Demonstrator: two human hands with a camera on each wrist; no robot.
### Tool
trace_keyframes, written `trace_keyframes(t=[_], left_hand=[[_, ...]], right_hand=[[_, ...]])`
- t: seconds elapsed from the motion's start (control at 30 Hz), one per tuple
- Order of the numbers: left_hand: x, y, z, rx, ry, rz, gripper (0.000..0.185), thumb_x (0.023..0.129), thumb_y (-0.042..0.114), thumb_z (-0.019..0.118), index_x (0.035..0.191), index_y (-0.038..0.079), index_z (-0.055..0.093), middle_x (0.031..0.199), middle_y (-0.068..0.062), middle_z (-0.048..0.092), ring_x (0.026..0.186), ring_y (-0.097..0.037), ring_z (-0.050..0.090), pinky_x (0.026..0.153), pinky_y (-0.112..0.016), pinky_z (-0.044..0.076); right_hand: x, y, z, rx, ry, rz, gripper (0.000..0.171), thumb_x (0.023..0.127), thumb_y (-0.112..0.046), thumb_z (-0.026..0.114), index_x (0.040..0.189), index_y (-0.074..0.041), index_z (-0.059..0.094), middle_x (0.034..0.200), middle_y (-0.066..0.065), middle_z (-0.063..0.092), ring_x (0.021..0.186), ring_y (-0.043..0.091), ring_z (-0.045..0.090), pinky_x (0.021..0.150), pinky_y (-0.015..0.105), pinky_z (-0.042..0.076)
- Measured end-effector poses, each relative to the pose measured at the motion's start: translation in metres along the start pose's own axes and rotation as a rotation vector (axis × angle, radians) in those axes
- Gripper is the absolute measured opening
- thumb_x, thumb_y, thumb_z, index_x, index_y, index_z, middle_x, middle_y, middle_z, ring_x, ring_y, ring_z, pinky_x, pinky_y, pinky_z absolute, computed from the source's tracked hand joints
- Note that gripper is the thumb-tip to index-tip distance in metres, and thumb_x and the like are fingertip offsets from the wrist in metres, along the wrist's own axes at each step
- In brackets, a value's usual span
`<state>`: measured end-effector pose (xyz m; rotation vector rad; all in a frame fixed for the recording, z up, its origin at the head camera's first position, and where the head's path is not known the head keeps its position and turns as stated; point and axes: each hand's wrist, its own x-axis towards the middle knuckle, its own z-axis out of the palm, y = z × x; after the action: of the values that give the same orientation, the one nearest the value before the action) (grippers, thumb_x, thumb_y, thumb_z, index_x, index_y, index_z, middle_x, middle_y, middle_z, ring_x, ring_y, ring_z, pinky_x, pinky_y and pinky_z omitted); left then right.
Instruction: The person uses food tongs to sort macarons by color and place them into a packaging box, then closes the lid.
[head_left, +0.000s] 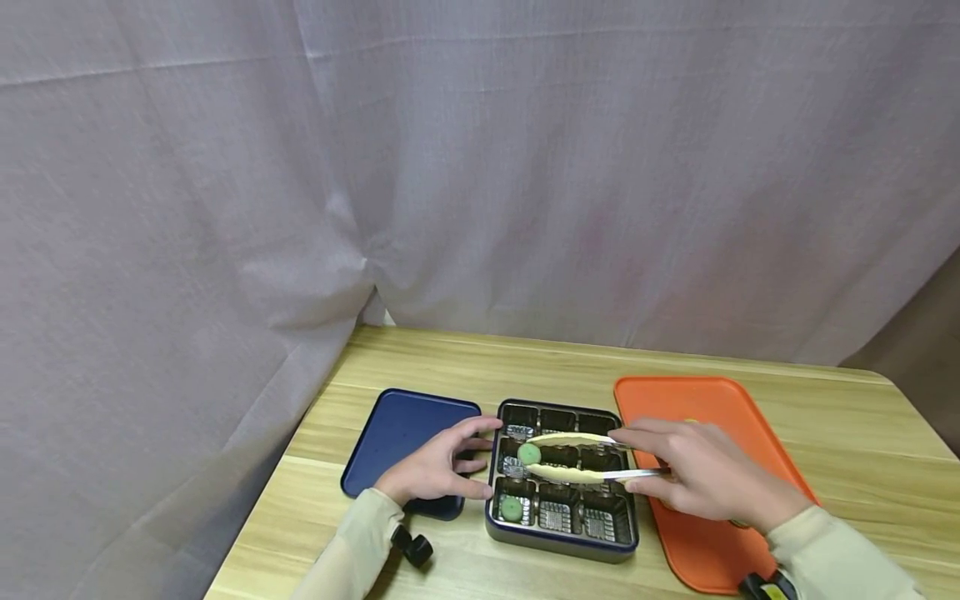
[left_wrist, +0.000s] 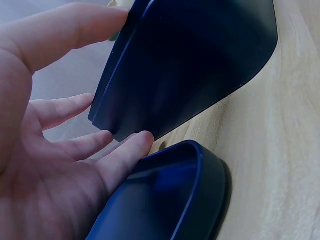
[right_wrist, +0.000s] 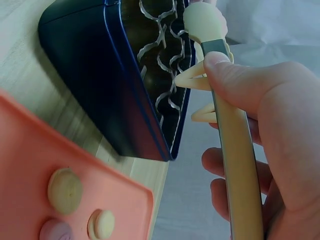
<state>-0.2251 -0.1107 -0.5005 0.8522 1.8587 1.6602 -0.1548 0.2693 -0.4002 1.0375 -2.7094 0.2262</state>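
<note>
My right hand [head_left: 697, 471] grips a pair of tongs [right_wrist: 237, 175] with cream scalloped tips and metal arms. Between the tips is a green macaron [head_left: 528, 454], over the left compartment of the middle row in a dark blue box [head_left: 558, 547]. A black plastic insert divides the box into several compartments. Another green macaron [head_left: 512, 509] lies in the front left compartment. At the box's left side, my left hand [head_left: 442, 462] has its fingers spread, with the thumb and fingertips against the wall [left_wrist: 185, 60].
A flat dark blue lid [head_left: 408, 429] lies left of the box, partly under my left hand. On the right is an orange tray [head_left: 712, 396] bearing pale yellow macarons [right_wrist: 65, 191] and a pinkish one [right_wrist: 56, 231]. A grey curtain [head_left: 525, 167] hangs behind the wooden table [head_left: 465, 354].
</note>
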Motion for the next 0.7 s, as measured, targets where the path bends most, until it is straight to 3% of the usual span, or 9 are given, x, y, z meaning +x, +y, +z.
trace_keyframes(t=[0.47, 0.7], left_hand=[[0.0, 0.001, 0.0, 0.004, 0.001, -0.007, 0.096, 0.083, -0.004, 0.086, 0.163, 0.008, 0.034, 0.169, -0.011, 0.032, 0.148, -0.035, 0.042, 0.118, -0.041, 0.047], [0.0, 0.001, 0.0, 0.003, 0.002, -0.002, 0.096, 0.082, -0.004, 0.086, 0.162, 0.007, 0.034, 0.168, -0.013, 0.033, 0.147, -0.036, 0.043, 0.117, -0.041, 0.048]], right_hand=[[0.013, -0.004, 0.001, 0.07, -0.049, -0.009, 0.06, 0.087, -0.04, 0.086, 0.138, -0.012, 0.069, 0.133, 0.005, 0.07, 0.066, -0.014, 0.052, 0.058, 0.03, 0.052], [0.013, -0.004, 0.0, 0.074, -0.035, -0.011, 0.06, 0.086, -0.038, 0.087, 0.138, -0.012, 0.069, 0.131, 0.005, 0.071, 0.067, -0.013, 0.053, 0.056, 0.028, 0.05]])
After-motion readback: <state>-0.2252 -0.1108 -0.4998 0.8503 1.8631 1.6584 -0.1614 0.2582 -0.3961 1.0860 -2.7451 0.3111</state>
